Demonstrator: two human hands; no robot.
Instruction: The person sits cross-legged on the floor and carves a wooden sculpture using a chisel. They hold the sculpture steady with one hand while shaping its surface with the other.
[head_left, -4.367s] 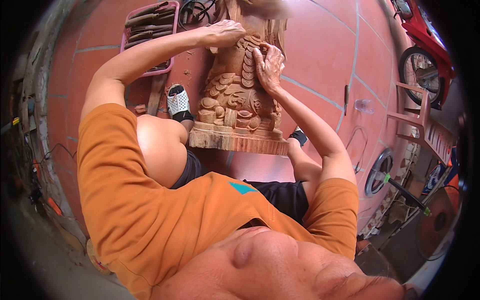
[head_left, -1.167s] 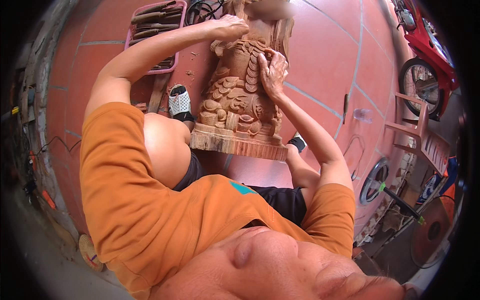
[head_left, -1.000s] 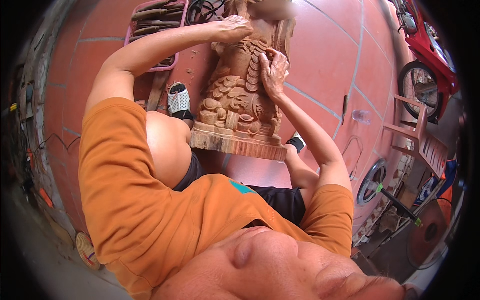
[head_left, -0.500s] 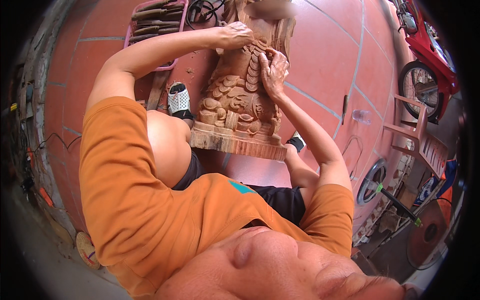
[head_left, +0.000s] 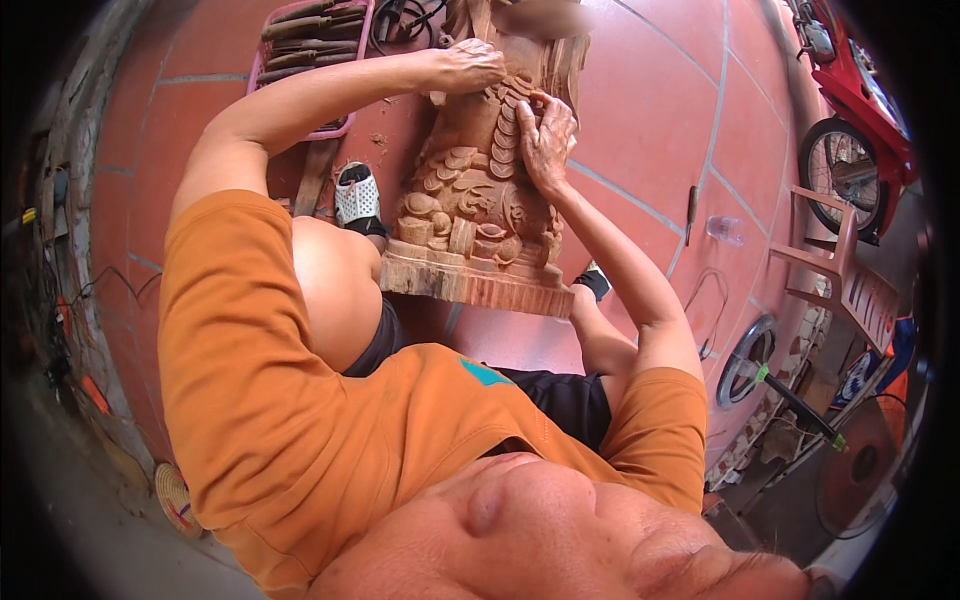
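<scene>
A brown wooden carving [head_left: 478, 180] lies lengthwise between my legs, its flat base toward me. Relief work covers it: a column of overlapping discs, rounded shapes and small vessels. My left hand [head_left: 472, 66] is closed over the carving's upper left part, its fingers curled; whatever they may hold is hidden. My right hand [head_left: 550, 145] rests on the right side of the carving, beside the disc column. Its thumb and fingers are apart, with the fingertips touching the wood near the top discs. The far end of the carving is partly blurred.
A pink basket [head_left: 352, 118] of wooden-handled tools stands at the far left, beside a black cable [head_left: 403, 28]. On the tiles to the right lie a dark slim tool [head_left: 691, 215] and a clear plastic cup [head_left: 726, 231]. Beyond are a plastic chair [head_left: 838, 262] and a red motorbike [head_left: 868, 120].
My left hand has shifted very slightly upward over the carving. The right hand stays at nearly the same spot on the wood.
</scene>
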